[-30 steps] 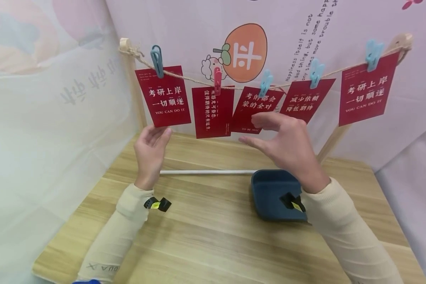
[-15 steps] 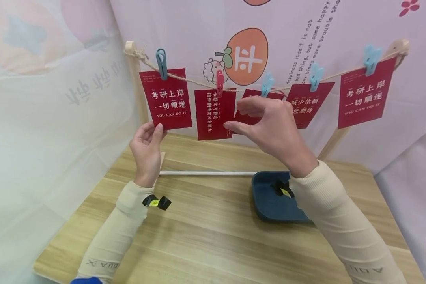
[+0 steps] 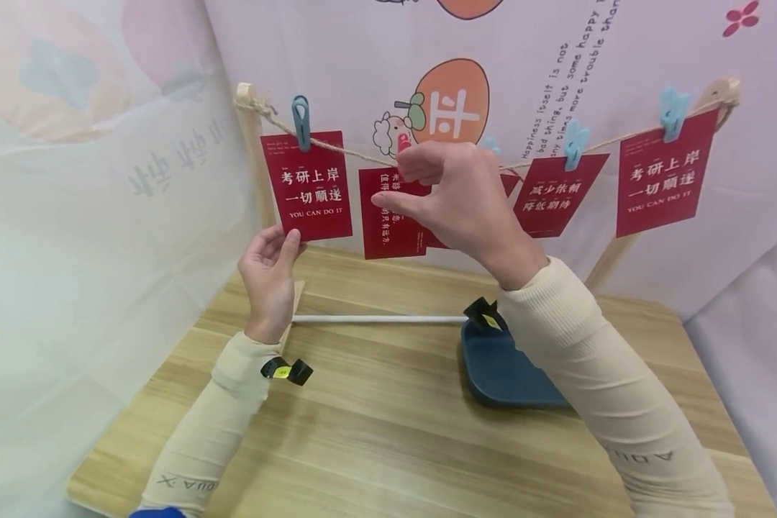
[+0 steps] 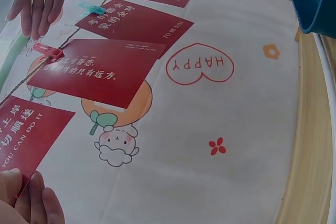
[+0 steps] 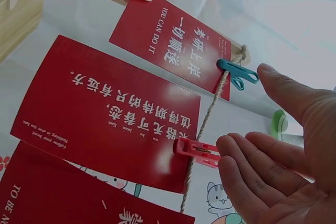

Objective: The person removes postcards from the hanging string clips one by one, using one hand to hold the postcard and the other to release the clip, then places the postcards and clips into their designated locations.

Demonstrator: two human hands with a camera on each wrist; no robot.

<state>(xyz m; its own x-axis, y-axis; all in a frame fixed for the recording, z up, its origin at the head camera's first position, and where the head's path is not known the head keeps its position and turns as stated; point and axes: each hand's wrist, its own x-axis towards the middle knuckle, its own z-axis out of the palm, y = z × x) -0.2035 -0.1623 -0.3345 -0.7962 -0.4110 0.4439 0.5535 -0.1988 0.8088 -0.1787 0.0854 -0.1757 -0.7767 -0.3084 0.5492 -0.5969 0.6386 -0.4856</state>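
Observation:
My left hand (image 3: 268, 277) pinches the lower left corner of the leftmost red card (image 3: 307, 183), thumb in front and fingers behind. A teal clothespin (image 3: 301, 124) clips that card to a twine line (image 3: 356, 153). My right hand (image 3: 460, 201) is raised in front of the line, thumb and fingers spread apart, holding nothing. In the right wrist view its fingertips come close to the pink clothespin (image 5: 197, 151) on the second red card (image 5: 115, 114). From the head it partly hides that card and the third red card (image 4: 134, 22).
Light blue clothespins hold the fourth card (image 3: 560, 194) and the rightmost card (image 3: 667, 173). Wooden posts (image 3: 254, 158) carry the line. On the wooden table (image 3: 388, 432) are a white rod (image 3: 382, 319) and a dark blue tray (image 3: 524, 399), partly behind the right sleeve.
My right hand has moved left and up along the line, from the third card to the second card and its pink clothespin. The left hand keeps at the leftmost card's corner.

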